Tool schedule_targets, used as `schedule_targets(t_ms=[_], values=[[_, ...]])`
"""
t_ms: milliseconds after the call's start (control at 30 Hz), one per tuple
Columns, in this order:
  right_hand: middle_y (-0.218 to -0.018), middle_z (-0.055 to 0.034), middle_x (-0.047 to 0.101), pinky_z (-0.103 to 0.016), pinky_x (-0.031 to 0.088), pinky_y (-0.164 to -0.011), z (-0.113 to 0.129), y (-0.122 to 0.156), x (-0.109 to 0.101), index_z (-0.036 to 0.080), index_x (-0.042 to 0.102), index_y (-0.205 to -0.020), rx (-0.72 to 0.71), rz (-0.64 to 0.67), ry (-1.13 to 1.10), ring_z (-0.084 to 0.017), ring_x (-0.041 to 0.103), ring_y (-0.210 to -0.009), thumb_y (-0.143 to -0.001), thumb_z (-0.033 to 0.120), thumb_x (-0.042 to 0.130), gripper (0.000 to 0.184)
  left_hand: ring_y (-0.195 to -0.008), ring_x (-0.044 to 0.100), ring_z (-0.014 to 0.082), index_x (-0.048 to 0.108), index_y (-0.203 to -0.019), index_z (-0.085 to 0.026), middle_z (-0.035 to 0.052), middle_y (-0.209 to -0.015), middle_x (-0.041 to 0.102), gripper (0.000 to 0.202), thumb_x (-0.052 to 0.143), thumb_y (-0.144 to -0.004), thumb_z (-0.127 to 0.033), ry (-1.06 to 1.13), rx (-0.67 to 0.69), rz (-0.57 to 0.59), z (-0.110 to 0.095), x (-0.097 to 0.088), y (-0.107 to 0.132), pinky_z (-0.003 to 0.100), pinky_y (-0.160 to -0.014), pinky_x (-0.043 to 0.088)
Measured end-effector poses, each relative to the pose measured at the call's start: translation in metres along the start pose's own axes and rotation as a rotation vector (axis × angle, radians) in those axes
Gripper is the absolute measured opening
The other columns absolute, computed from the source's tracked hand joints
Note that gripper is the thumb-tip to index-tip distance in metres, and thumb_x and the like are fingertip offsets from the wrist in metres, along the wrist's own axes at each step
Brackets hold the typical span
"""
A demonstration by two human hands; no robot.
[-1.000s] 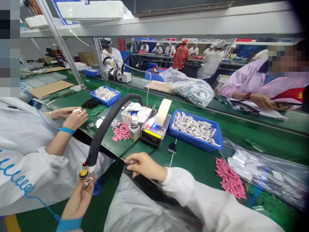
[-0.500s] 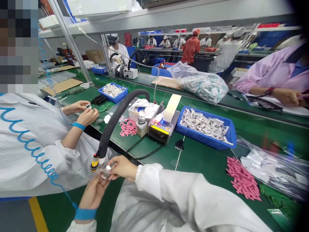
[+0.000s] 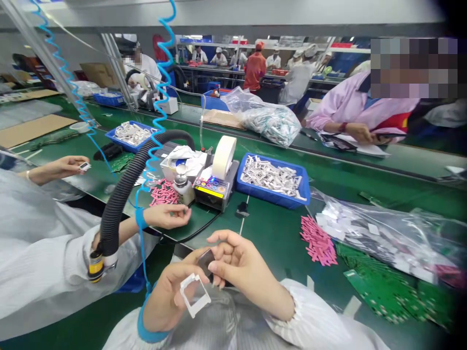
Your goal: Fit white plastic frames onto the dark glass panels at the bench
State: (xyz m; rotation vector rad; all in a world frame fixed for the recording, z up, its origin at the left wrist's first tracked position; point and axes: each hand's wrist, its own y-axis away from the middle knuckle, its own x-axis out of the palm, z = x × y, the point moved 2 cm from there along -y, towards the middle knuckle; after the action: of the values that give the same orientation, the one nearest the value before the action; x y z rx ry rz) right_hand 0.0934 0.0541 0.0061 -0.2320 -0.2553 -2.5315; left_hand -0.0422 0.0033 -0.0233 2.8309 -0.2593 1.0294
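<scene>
My left hand is closed on a small white square frame, low in the middle of the view, with a blue strap on its wrist. Just above it, my right hand pinches a small dark square piece beside the frame. Both hands hover over my lap at the near edge of the green bench. A black ribbed hose with a yellow-ringed nozzle hangs to the left of my hands.
A co-worker on the left has one hand by pink strips and another holding a small part. Ahead stand a tape dispenser, a blue tray of white parts, more pink strips, a plastic bag and green boards.
My hands left the hose nozzle and came together in front of me. The left now holds the white frame and the right a dark piece. The view swung right and down.
</scene>
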Motion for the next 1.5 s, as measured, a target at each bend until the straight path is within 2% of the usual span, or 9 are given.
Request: schedule_targets(t_ms=[133, 233, 333, 467, 600, 833, 1033, 1267, 1500], values=[[-0.078, -0.0014, 0.058, -0.029, 0.046, -0.063, 0.023, 0.023, -0.010, 0.021, 0.056, -0.092, -0.573, -0.294, 0.675, -0.014, 0.056, -0.072, -0.079, 0.018, 0.061, 0.015, -0.116, 0.048, 0.0356, 0.074, -0.082, -0.031, 0.0053, -0.121, 0.057, 0.037, 0.065, -0.061, -0.060, -0.183, 0.065, 0.150, 0.002, 0.011, -0.009, 0.044, -0.095, 0.043], [-0.078, -0.0031, 0.055, -0.030, 0.043, -0.065, 0.033, 0.032, -0.015, 0.019, 0.058, -0.084, -0.772, -0.386, 0.973, -0.015, 0.051, -0.074, -0.083, 0.016, 0.056, 0.004, -0.114, 0.051, 0.0304, 0.074, -0.087, -0.033, 0.0016, -0.119, 0.057, 0.022, 0.064, -0.072, -0.045, -0.237, 0.073, 0.239, 0.002, 0.018, -0.012, 0.037, -0.093, 0.045], [-0.075, -0.0025, 0.055, -0.031, 0.041, -0.066, 0.035, 0.031, -0.019, 0.018, 0.057, -0.080, -0.784, -0.380, 1.029, -0.015, 0.049, -0.072, -0.085, 0.015, 0.052, 0.008, -0.111, 0.054, 0.0271, 0.074, -0.086, -0.033, -0.0002, -0.114, 0.058, 0.018, 0.058, -0.080, -0.029, -0.304, 0.088, 0.266, 0.000, 0.024, -0.014, 0.034, -0.093, 0.045], [-0.072, -0.0007, 0.054, -0.034, 0.038, -0.069, 0.031, 0.030, -0.023, 0.018, 0.056, -0.079, -0.813, -0.387, 1.023, -0.014, 0.048, -0.070, -0.084, 0.012, 0.052, 0.009, -0.112, 0.053, 0.0295, 0.074, -0.086, -0.031, 0.0002, -0.112, 0.058, 0.018, 0.057, -0.080, -0.031, -0.309, 0.080, 0.259, 0.001, 0.028, -0.015, 0.039, -0.093, 0.043], [-0.072, 0.0001, 0.055, -0.035, 0.037, -0.074, 0.028, 0.030, -0.026, 0.020, 0.055, -0.080, -0.800, -0.374, 1.041, -0.014, 0.050, -0.071, -0.084, 0.010, 0.051, 0.011, -0.107, 0.054, 0.0359, 0.075, -0.079, -0.026, 0.0087, -0.107, 0.060, 0.016, 0.068, -0.069, -0.036, -0.250, 0.014, 0.182, 0.005, 0.026, -0.015, 0.047, -0.090, 0.044], [-0.074, 0.0002, 0.055, -0.032, 0.035, -0.073, 0.020, 0.027, -0.033, 0.020, 0.053, -0.077, -0.629, -0.260, 0.998, -0.015, 0.050, -0.075, -0.086, 0.017, 0.049, 0.010, -0.102, 0.056, 0.0402, 0.076, -0.067, -0.023, 0.0143, -0.102, 0.062, 0.015, 0.080, -0.053, -0.018, -0.067, -0.115, 0.061, 0.010, 0.020, -0.016, 0.051, -0.089, 0.044], [-0.073, 0.0018, 0.055, -0.037, 0.030, -0.084, 0.016, 0.026, -0.034, 0.021, 0.052, -0.077, -0.647, -0.309, 1.022, -0.014, 0.050, -0.075, -0.085, 0.015, 0.050, 0.010, -0.102, 0.056, 0.0355, 0.076, -0.077, -0.028, 0.0116, -0.103, 0.061, 0.016, 0.071, -0.064, -0.036, -0.242, -0.074, 0.144, 0.008, 0.019, -0.018, 0.047, -0.090, 0.045], [-0.072, 0.0027, 0.056, -0.038, 0.027, -0.089, 0.011, 0.024, -0.031, 0.021, 0.052, -0.076, -0.654, -0.363, 1.058, -0.014, 0.051, -0.074, -0.086, 0.014, 0.049, 0.012, -0.100, 0.054, 0.0316, 0.075, -0.079, -0.031, 0.0092, -0.105, 0.060, 0.027, 0.066, -0.065, -0.052, -0.308, -0.061, 0.138, 0.012, 0.013, -0.017, 0.046, -0.091, 0.044], [-0.072, 0.0030, 0.055, -0.037, 0.028, -0.089, 0.007, 0.022, -0.031, 0.021, 0.051, -0.076, -0.628, -0.335, 1.049, -0.013, 0.051, -0.073, -0.086, 0.014, 0.047, 0.013, -0.098, 0.055, 0.0346, 0.075, -0.070, -0.027, 0.0103, -0.099, 0.061, 0.017, 0.079, -0.054, -0.024, -0.114, -0.128, 0.050, 0.012, 0.012, -0.020, 0.053, -0.092, 0.042]])
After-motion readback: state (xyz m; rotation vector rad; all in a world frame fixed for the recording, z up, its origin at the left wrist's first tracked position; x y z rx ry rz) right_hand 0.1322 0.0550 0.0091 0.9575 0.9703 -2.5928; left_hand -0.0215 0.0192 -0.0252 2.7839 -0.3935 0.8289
